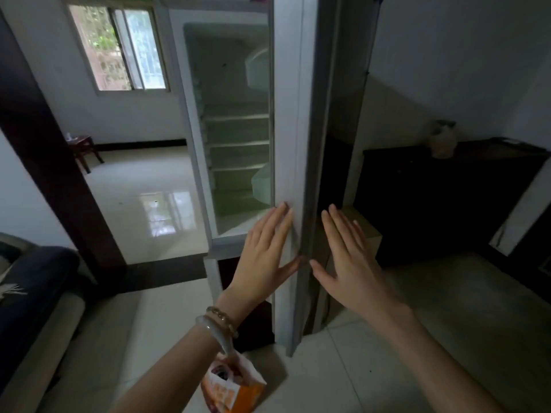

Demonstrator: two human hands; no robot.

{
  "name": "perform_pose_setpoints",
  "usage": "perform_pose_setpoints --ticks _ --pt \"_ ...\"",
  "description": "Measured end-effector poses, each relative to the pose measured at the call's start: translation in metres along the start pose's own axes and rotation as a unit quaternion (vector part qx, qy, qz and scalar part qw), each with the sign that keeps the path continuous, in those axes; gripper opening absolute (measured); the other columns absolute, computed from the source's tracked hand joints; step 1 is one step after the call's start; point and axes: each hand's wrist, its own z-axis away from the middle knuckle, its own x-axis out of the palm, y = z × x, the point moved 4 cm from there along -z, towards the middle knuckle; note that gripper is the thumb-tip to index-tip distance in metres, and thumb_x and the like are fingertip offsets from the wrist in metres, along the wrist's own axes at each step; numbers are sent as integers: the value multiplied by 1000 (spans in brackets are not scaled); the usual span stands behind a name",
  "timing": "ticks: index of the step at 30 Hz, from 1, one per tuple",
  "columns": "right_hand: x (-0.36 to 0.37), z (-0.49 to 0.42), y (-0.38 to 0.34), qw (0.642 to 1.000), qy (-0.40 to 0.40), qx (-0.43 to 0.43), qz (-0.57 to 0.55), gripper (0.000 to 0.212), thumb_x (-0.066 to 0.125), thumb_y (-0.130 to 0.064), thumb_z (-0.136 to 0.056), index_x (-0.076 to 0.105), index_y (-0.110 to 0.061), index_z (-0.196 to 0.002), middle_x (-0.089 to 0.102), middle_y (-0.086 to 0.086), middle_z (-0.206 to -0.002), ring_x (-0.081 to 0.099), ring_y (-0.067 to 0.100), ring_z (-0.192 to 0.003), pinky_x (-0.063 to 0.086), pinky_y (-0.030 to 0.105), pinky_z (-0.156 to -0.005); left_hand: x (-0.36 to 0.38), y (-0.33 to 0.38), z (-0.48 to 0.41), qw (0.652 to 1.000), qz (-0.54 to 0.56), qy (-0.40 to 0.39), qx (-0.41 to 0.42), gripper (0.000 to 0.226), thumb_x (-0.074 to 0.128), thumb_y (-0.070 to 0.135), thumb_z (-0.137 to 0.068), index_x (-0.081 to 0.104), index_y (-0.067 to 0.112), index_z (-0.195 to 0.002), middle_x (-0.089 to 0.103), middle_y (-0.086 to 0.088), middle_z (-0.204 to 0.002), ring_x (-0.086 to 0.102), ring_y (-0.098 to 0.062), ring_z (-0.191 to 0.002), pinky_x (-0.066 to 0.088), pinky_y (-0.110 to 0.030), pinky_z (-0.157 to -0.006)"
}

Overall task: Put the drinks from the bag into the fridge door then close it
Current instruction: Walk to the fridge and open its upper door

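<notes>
Seeing daylight from window [119, 49] glaring off glossy tile floor [143, 210]; noting dark cabinet [447, 198] right, stool [85, 150] and sofa [35, 293] left.

Fridge door [293, 174] seen edge-on, inner face hidden; orange bag [235, 391] partly behind left wrist [208, 332] (contents too blurred to identify).

Two hands are counted: the left hand [262, 251] and the right hand [351, 263]. One fridge [193, 114], one fridge door [289, 144] and three shelves [238, 117] are seen. One orange bag [235, 391], two bracelets [222, 320], one window [119, 49] and one stool [85, 150] are counted.
</notes>
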Motion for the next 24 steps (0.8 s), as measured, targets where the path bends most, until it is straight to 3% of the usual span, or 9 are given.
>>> perform_pose_setpoints --ticks 5,11,18,24 --pt "-22 26 32 1000 3 27 12 85 27 -61 -83 2 -14 -148 -1 1 -156 0 10 -142 -5 30 -114 23 45 -9 996 -34 -27 80 71 56 42 -89 28 8 -143 23 -12 -151 19 -23 -141 25 -45 -112" --pt "-46 63 69 995 23 96 26 87 50 -50 -87 0 -14 -148 5 4 -157 3 11 -143 -2 29 -115 44 90 -25 982 -42 -83 165 68 45 41 -93 18 5 -145 17 -11 -153 10 -22 -143 17 -44 -114" --pt "-67 99 100 987 16 155 24 87 50 -43 -90 -8 -11 -146 -8 -2 -154 -7 4 -137 -4 27 -115 71 134 -48 966 -21 -115 229 70 45 38 -92 16 3 -145 12 -11 -154 5 -22 -143 9 -42 -116" --pt "-77 113 117 977 28 190 93 84 49 -39 -92 -11 -13 -145 -20 2 -152 -15 12 -141 -5 32 -117 94 162 -70 954 5 -113 278 75 54 29 -85 19 1 -145 15 -13 -153 8 -23 -143 9 -42 -116"
